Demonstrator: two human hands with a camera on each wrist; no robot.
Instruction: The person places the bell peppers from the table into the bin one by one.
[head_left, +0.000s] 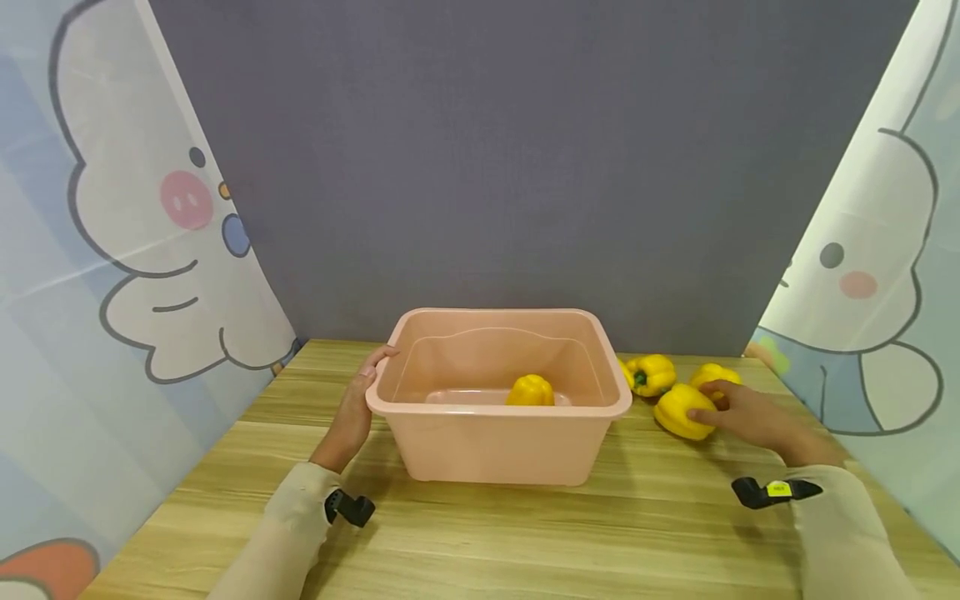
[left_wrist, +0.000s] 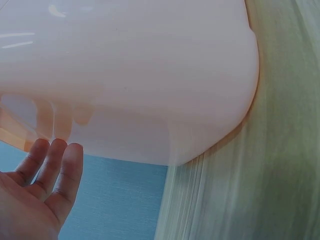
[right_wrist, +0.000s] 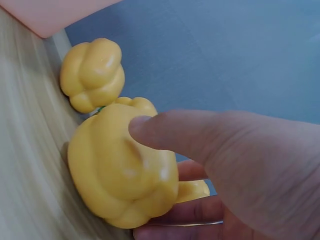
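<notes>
A pink plastic tub (head_left: pixel 498 446) stands mid-table with one yellow bell pepper (head_left: pixel 531 390) inside. My left hand (head_left: pixel 354 417) rests on the tub's left side, a fingertip reaching over the rim. In the left wrist view, three fairly straight fingers (left_wrist: pixel 67 175) touch the outer wall. Right of the tub, my right hand (head_left: pixel 750 417) holds a yellow bell pepper (head_left: pixel 681 412), low at the table. The right wrist view shows the thumb (right_wrist: pixel 160 129) on this pepper (right_wrist: pixel 115 165) and fingers behind it, partly hidden. Another bell pepper (head_left: pixel 716 373) lies just behind that hand.
Another yellow bell pepper (head_left: pixel 654 373) lies between the tub and my right hand. A further yellow piece (head_left: pixel 626 373) is partly hidden by the tub's right rim. A dark grey panel (head_left: pixel 480 167) closes off the back of the wooden table (head_left: pixel 480 542). Printed curtains (head_left: pixel 135 333) flank both sides.
</notes>
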